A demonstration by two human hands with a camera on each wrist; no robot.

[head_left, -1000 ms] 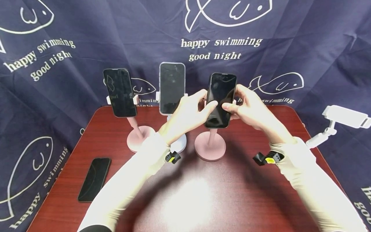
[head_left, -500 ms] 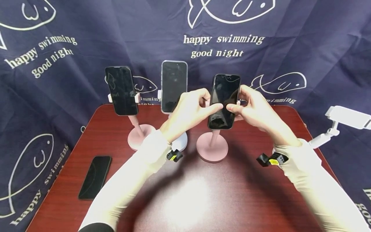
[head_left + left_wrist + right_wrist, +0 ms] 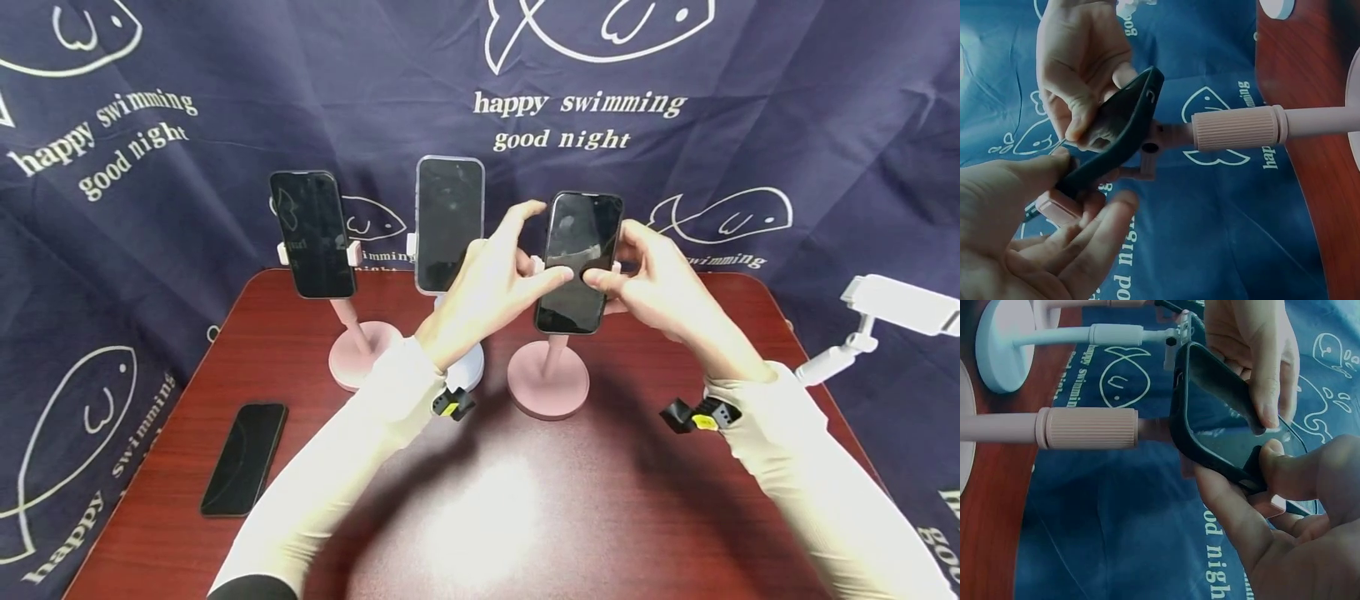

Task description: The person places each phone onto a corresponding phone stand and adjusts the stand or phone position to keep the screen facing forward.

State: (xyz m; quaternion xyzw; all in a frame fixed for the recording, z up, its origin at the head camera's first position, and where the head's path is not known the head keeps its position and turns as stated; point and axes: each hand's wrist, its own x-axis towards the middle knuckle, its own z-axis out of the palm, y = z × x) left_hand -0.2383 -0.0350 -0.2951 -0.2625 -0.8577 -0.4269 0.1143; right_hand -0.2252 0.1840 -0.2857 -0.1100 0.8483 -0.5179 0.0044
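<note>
A black smartphone in a dark case stands upright at a pink phone stand. The left hand has its thumb on the screen and its index finger raised beside the phone's upper left edge. In the left wrist view, its other fingers reach behind the phone, around a pink clamp arm. From the other side the right hand grips the phone, thumb on the screen and fingers behind. The two thumb tips lie close together. Most of the stand's holder is hidden behind the phone.
Left of the hands, a pink stand and a white stand each hold a phone. Another black phone lies flat at the table's left. A white jointed holder stands at the right edge. A printed blue cloth hangs behind.
The left index finger has stretched upward from its bent position beside the phone. The left thumb has slid a little further onto the screen. The head view has shifted slightly.
</note>
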